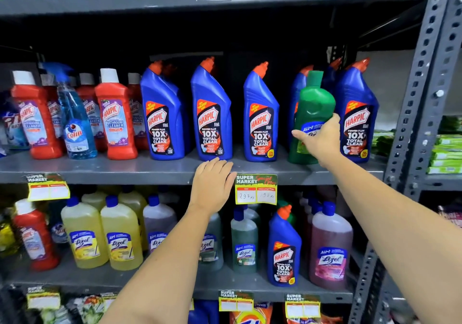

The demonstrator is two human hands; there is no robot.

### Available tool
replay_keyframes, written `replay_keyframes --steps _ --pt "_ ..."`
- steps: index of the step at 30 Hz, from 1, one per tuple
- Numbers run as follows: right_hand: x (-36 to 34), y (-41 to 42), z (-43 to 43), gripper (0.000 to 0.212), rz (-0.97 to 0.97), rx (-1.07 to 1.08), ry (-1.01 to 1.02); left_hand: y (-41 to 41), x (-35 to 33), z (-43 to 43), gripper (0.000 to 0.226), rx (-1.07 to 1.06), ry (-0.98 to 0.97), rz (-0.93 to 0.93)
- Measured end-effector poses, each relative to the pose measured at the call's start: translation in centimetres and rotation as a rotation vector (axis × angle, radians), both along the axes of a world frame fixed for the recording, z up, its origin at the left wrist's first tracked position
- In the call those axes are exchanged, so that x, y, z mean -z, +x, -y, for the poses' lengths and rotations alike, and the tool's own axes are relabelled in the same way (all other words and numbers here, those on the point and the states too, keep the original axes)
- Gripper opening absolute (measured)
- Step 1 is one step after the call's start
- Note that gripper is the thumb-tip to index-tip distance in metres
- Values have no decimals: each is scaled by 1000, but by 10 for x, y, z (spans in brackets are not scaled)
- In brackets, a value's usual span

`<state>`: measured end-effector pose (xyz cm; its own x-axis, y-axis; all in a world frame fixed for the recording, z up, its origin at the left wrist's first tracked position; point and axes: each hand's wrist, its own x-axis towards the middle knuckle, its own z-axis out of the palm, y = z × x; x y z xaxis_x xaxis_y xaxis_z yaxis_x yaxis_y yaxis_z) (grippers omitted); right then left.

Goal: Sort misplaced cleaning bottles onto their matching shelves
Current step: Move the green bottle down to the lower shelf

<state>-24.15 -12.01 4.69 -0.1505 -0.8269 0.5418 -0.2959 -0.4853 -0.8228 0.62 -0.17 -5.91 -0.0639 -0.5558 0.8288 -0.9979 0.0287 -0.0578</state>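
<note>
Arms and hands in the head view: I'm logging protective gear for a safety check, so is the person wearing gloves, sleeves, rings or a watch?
None shows. Both forearms are bare up to the frame edge; the left hand and right hand are ungloved, with no ring, watch or band visible.

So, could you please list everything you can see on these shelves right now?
Blue Harpic bottles: at least six, blue with orange caps, middle shelf.
Red Harpic bathroom cleaner: several, red with white caps, middle shelf left.
Colin spray: one, light blue, among the red bottles.
Green Lizol bottle: one, green, middle shelf right, among blue Harpic.
Yellow Lizol bottles: several, lower shelf left.
Stray blue Harpic: one, lower shelf, among Lizol.
Pink Lizol bottle: one, lower shelf right.
Price tag: yellow, middle shelf edge.
Left hand: resting on shelf edge, empty.
Right hand: grip closed on green Lizol bottle.
</note>
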Motion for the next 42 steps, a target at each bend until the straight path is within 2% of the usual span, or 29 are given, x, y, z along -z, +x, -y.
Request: replay_keyframes --steps 3,7,10,12,15,22,27,30,34,42 --pt "7 -20 -10 97 103 -51 -119 0 -1 -1 46 1 20 11" --pt "18 -54 -48 97 204 -88 -218 -4 17 -10 50 -77 16 32" --pt "53 -70 -83 97 236 -124 -197 -2 68 -25 60 -112 57 28" --pt "82 -74 -106 99 253 -167 -186 1 110 -37 61 -139 151 6" --pt "136 -64 -129 75 274 -279 -101 0 171 -54 59 -129 338 -7" --pt "260 4 -140 89 137 -403 190 -4 254 -74 60 -62 683 -71" --pt "304 56 -126 93 24 -396 282 4 272 -61 53 52 804 -78" --pt "322 81 -113 96 -1 -345 321 16 288 -57 64 70 883 -89" --pt "342 100 -105 95 -36 -278 358 30 311 -54 59 78 930 -22" --pt "356 113 -109 97 -135 -148 291 34 328 -52 61 118 815 -12"
